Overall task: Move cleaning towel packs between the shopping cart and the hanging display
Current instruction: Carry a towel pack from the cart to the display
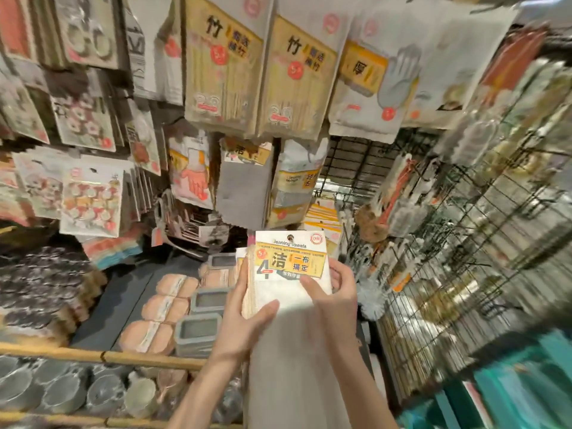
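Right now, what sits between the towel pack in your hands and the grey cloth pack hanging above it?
In the head view, nothing solid: only a short gap above the cleaning towel pack, held by both hands, below the grey cloth pack, with blurred shelf stock behind.

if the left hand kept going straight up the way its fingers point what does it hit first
Probably the grey hanging pack above; the left hand grips the cleaning towel packs, which would likely reach it first. Depth is unclear.
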